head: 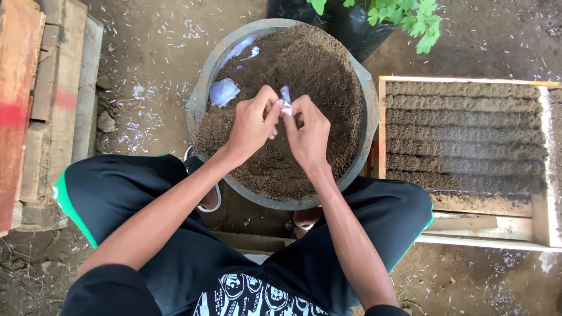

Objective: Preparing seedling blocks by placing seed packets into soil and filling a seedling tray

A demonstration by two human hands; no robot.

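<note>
I see my left hand [253, 122] and right hand [308, 133] pinching a small clear plastic bag [285, 104] between their fingertips over the soil-filled basin [206, 79], the bag apparently empty, more bags [224, 92] lying at the basin's far left, and right of it a wooden tray [544, 222] already filled in rows.

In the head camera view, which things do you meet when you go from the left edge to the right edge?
Stacked wooden planks → left hand → small clear plastic bag held by both hands → right hand → wooden tray with rows of filled soil bags.
</note>
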